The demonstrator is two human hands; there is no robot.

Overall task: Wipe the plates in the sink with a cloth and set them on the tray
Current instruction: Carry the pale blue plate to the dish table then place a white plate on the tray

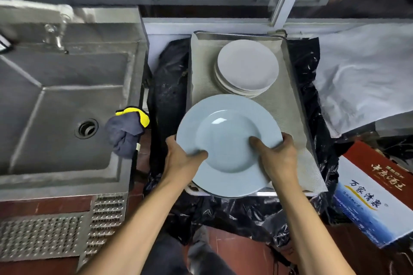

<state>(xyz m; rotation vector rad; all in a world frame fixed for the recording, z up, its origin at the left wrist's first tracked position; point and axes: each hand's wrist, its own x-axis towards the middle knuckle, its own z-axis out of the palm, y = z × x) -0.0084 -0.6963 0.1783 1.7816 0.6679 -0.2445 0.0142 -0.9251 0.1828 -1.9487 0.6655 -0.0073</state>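
I hold the pale blue plate with both hands, low in the centre of the frame, over the near end of the tray. My left hand takes the left rim, thumb on the top face and the fingers hidden under it. My right hand does the same on the right rim. So each grip is a pinch on the rim, thumb above, fingers below. I think I take it from two sides because the plate is wide and maybe wet, and this way it stays level.

Under its near edge I see another rim, so I judge it goes down on a plate already there, though I cannot tell if they touch. Higher in the frame, at the far end of the tray, stands a stack of white plates. The two kinds are kept apart, probably by size.

The cloth, dark with a yellow edge, hangs over the right wall of the sink, left of centre. It is near for the next wipe. The sink basin shows no plate in this view.
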